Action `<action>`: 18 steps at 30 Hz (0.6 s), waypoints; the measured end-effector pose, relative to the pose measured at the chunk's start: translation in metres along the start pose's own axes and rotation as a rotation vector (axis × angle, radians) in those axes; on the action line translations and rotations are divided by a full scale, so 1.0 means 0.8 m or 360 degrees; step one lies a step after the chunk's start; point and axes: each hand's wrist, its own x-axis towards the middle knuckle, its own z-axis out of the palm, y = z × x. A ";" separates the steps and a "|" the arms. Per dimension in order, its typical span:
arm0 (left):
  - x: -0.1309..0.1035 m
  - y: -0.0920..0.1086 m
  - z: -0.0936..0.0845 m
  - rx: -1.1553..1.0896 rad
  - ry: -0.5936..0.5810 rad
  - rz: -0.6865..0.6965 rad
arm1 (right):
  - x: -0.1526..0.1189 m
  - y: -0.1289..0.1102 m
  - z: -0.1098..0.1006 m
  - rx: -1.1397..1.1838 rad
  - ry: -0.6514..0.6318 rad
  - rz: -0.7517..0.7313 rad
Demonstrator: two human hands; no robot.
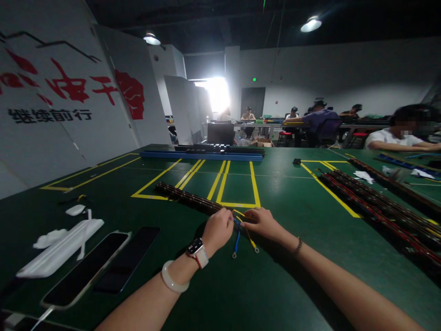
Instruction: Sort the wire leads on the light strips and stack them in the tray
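Note:
A long dark strip (186, 196) lies on the green table (275, 276), running from the far left toward me. My left hand (217, 230), with a watch and a pale bangle on the wrist, is closed on the strip's near end. My right hand (263, 223) pinches the same end from the other side. A blue wire (236, 241) and a yellow wire (251, 239), each tipped with a ring terminal, hang out from between my hands onto the table.
Two phones (86, 271) and white plastic pieces (62, 248) lie at the near left. Several more long strips (379, 207) are laid out at the right. A blue rail (203, 155) sits at the table's far edge. Yellow tape lines mark the tabletop. Other people sit at tables beyond.

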 end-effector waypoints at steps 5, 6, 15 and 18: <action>-0.006 0.008 0.002 0.0037 -0.0267 -0.0133 | -0.002 -0.020 0.013 -0.0320 -0.0013 0.0099; -0.007 0.009 0.005 -0.0063 -0.0279 -0.0176 | -0.001 -0.023 0.014 -0.0322 -0.0052 0.0148; -0.003 0.008 0.030 -0.1374 -0.0599 -0.0566 | 0.003 -0.027 0.001 0.0109 -0.0208 0.0217; -0.005 0.012 0.030 -0.1782 -0.0630 -0.0650 | -0.003 -0.027 -0.004 0.0251 -0.0169 0.0186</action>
